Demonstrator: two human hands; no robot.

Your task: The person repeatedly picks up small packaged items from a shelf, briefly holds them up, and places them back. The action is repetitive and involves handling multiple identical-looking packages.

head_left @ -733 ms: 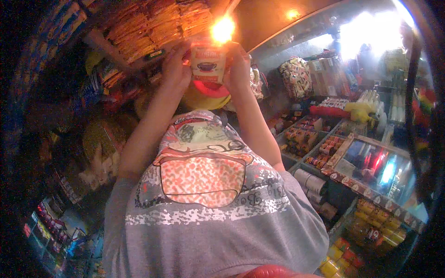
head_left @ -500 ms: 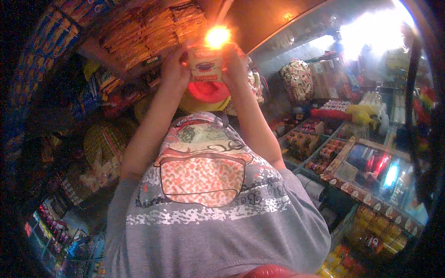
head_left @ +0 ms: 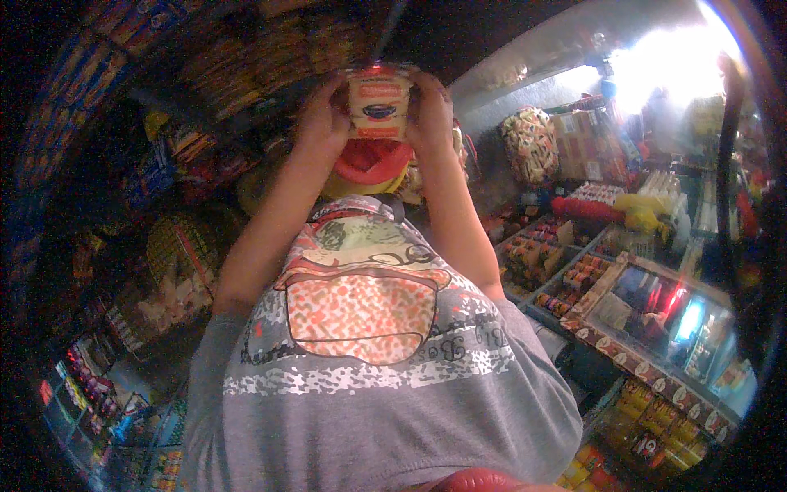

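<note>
Ahead of my chest I hold up a cream packet (head_left: 379,102) with orange-red bands and a dark oval picture on its front. My left hand (head_left: 329,113) grips its left side, and my right hand (head_left: 429,108) grips its right side. Most fingertips are hidden or too dark to make out. Just below the packet is a red, round, bowl-like thing (head_left: 370,161), with a yellow rim (head_left: 385,187) beneath it.
Rows of small packs (head_left: 270,57) line the dark shelf at upper left. On the right, a compartmented counter (head_left: 566,271) holds small goods, beside a glass-topped case (head_left: 656,303). A stuffed bag (head_left: 529,143) and a cardboard box (head_left: 584,135) stand behind.
The bright orange glow above the packet has shrunk to a small red point, and the surroundings there are darker. Both hands and the packet have shifted slightly right.
</note>
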